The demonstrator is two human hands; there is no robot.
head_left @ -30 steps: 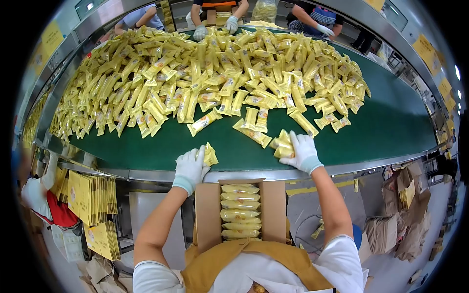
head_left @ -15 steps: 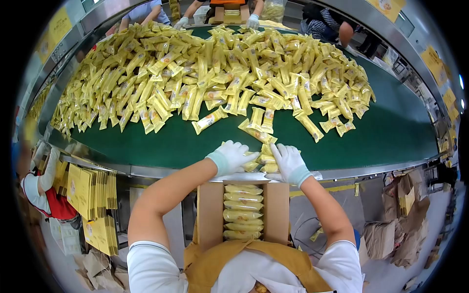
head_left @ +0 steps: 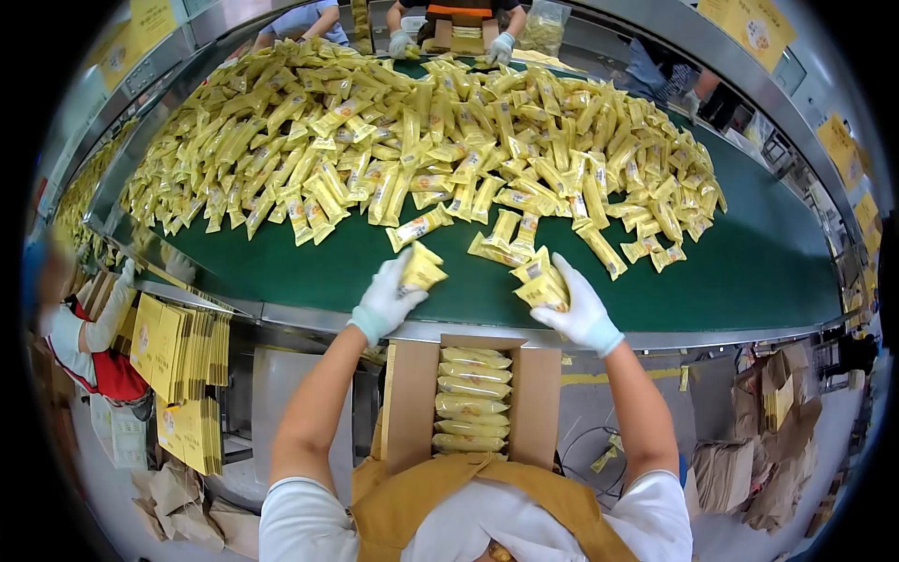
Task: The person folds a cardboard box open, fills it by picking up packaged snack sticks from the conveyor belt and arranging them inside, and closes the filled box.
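My left hand (head_left: 382,302), in a white glove, is closed on yellow wrapped snack packets (head_left: 423,270) above the belt's near edge. To the right, my gloved right hand (head_left: 582,311) grips a small bunch of similar packets (head_left: 543,288); fingers and wrappers overlap, so the exact number in each hand is unclear. Between and beyond the hands, a few loose packets (head_left: 501,251) lie on the green belt (head_left: 318,281). An open cardboard box (head_left: 412,403) stands below, close to my body, with a column of packets (head_left: 472,405) stacked flat inside.
A large heap of yellow packets (head_left: 375,131) covers the far part of the belt. A metal rim (head_left: 300,317) runs along its near side. Folded yellow cartons (head_left: 178,347) stand at left, brown paper (head_left: 740,468) at right. Co-workers' gloved hands (head_left: 501,49) are across the belt.
My hands have moved apart from the packets gathered at the belt's near edge. Each now holds some, lifted off the belt. The whole view has shifted slightly.
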